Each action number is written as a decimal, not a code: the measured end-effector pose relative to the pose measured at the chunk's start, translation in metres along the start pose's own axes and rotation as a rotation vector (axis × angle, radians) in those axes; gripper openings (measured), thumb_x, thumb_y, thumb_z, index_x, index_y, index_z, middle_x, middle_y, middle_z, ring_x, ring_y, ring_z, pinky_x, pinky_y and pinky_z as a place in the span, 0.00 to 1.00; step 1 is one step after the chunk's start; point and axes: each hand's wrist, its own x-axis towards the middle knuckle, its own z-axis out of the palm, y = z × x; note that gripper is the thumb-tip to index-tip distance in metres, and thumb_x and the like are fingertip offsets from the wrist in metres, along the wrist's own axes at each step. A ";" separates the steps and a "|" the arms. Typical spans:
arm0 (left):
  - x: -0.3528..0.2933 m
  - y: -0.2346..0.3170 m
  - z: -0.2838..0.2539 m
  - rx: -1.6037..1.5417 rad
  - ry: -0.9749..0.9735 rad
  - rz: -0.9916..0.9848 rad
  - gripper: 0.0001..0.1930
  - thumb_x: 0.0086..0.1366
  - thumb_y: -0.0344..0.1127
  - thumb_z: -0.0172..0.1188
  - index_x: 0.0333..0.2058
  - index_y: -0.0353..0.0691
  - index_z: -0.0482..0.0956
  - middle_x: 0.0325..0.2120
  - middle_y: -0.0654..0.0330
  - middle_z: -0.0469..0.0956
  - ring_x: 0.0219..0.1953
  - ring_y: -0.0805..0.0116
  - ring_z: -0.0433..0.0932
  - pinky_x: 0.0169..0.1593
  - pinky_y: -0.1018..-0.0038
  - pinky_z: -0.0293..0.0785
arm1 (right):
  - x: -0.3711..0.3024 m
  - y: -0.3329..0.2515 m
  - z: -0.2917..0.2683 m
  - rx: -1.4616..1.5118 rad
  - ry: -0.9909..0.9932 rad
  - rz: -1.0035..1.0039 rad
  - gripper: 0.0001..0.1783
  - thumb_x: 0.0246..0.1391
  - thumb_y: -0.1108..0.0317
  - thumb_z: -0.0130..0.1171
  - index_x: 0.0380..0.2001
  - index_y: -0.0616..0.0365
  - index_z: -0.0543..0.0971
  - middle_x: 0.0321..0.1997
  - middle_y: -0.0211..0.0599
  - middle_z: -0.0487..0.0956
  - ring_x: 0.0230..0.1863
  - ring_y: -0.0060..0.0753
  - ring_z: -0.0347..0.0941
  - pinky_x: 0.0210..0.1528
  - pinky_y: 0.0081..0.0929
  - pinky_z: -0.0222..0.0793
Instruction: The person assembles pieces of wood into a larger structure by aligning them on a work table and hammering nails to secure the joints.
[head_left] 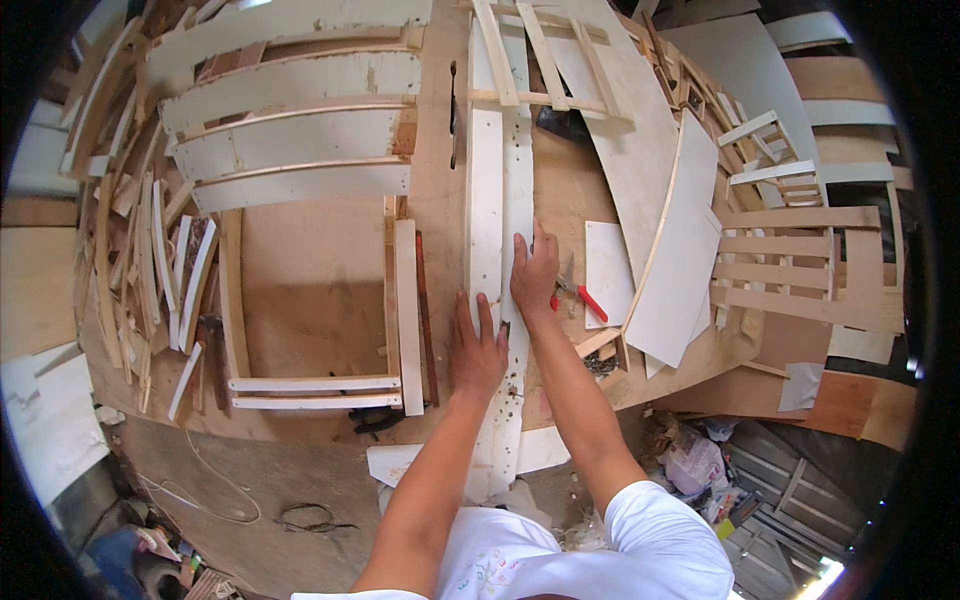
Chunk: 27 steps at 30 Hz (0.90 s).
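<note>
Two long white boards lie side by side down the middle of the table, a narrower left board [486, 200] and a right board [517, 180] dotted with small holes. My left hand [478, 348] rests flat on the left board, fingers spread. A small dark piece, too small to name, shows beside its thumb. Farther up, my right hand [536, 272] presses on the right board near its right edge, with its fingers stretched out and apart. Red-handled pliers [580, 292] lie just right of that hand, next to a small white panel [608, 268].
A slatted wooden frame [290, 136] spans the table's left side, beside a heap of wood strips [130, 230]. A small slatted piece [545, 100] lies across the boards' far end. Large white panels [672, 255] and another slatted frame [780, 270] stand at right.
</note>
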 end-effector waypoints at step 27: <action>-0.066 -0.014 -0.048 -0.292 0.040 0.112 0.36 0.66 0.38 0.63 0.69 0.37 0.58 0.66 0.40 0.62 0.68 0.43 0.62 0.67 0.56 0.64 | -0.330 -0.009 -0.153 0.149 0.338 0.311 0.34 0.59 0.62 0.62 0.65 0.63 0.67 0.66 0.53 0.68 0.72 0.53 0.56 0.73 0.47 0.50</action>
